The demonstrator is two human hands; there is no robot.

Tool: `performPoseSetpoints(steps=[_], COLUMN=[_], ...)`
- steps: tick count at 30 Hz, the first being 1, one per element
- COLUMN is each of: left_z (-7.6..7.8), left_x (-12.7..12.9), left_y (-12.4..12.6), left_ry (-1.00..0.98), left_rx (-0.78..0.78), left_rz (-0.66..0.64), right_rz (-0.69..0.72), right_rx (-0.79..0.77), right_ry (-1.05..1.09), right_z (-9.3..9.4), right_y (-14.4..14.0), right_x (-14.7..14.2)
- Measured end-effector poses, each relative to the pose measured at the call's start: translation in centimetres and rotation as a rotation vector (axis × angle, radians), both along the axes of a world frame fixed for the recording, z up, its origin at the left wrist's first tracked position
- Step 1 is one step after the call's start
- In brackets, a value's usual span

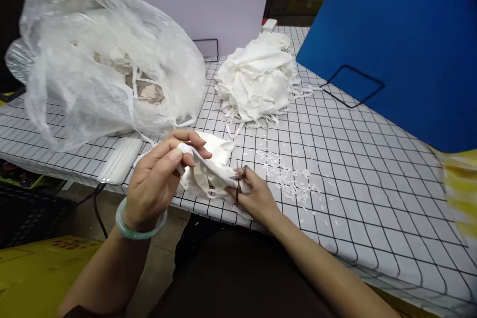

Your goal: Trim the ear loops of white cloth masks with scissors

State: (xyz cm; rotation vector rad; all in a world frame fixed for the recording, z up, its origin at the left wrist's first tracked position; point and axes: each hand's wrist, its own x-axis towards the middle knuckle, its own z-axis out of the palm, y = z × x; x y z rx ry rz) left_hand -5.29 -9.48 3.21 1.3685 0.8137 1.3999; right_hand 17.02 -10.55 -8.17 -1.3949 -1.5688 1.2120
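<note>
Pinched between the thumb and fingers of my left hand (160, 174) is the edge of a white cloth piece (208, 159). The cloth stretches rightward over the near table edge, and thin strips hang from it. My right hand (257, 196) is closed on small scissors (238, 184), their blades at the cloth's right end. Part of the cloth near the right fingers is hidden. Small white snippets (294, 179) lie scattered on the table just right of the scissors.
A large clear plastic bag (112, 59) with white pieces stands at the left. Beyond my hands rises a white cloth pile (257, 74). A white power strip (121, 159) lies near the left front edge. A blue panel (402, 49) and a pale panel (197, 0) stand behind the checked tablecloth (354, 149).
</note>
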Motion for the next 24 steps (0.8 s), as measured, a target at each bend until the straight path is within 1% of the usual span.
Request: performPoseSetpoints(steps=[2, 3, 4, 5, 7, 9, 10, 12, 15, 17, 19, 20, 22, 24], left_z=[0.9, 1.0, 0.6, 0.0, -1.8, -3.7, -4.4, -5.3, -5.6, -5.6, -5.7, -5.8, -6.0, -6.2], left_x=[-0.5, -0.6, -0.6, -0.4, 0.7, 2.3, 3.1, 4.6, 5.7, 5.9, 5.8, 5.8, 5.9, 6.1], left_y=[0.0, -0.2, -0.4, -0.7, -1.4, -2.2, -2.6, -3.1, -3.2, -3.0, -2.9, -3.0, -3.1, -3.4], left_ry=[-0.025, -0.017, -0.003, 0.016, 0.047, 0.044, 0.033, -0.003, -0.036, -0.032, 0.003, 0.038, 0.133, 0.219], left_rx=[0.040, 0.054, 0.054, 0.029, -0.075, -0.170, -0.200, -0.213, -0.184, -0.179, -0.178, -0.167, -0.111, -0.037], left_rz=[0.033, 0.039, 0.029, 0.008, -0.032, -0.029, -0.033, -0.079, -0.175, -0.190, -0.151, -0.117, -0.053, -0.017], right_rz=[0.010, 0.017, 0.022, 0.020, 0.008, 0.021, 0.039, 0.058, 0.017, 0.042, 0.110, 0.141, 0.178, 0.200], right_rx=[0.037, 0.044, 0.050, 0.059, 0.073, 0.061, 0.044, -0.032, -0.187, -0.260, -0.263, -0.233, -0.114, 0.019], right_ry=[0.004, 0.020, 0.036, 0.046, 0.073, 0.152, 0.215, 0.355, 0.522, 0.570, 0.528, 0.467, 0.291, 0.098], right_z=[0.6, 1.0, 1.5, 2.0, 2.8, 3.2, 3.2, 2.9, 2.0, 1.6, 1.6, 1.7, 2.3, 3.0], right_y=[1.2, 1.6, 1.9, 2.0, 1.6, 0.5, -0.1, -1.3, -2.1, -2.1, -2.1, -2.1, -2.3, -2.6], right_x=[-0.8, -0.8, -0.5, -0.2, 0.5, 0.5, 0.2, -0.9, -2.4, -2.6, -2.0, -1.4, 0.0, 1.4])
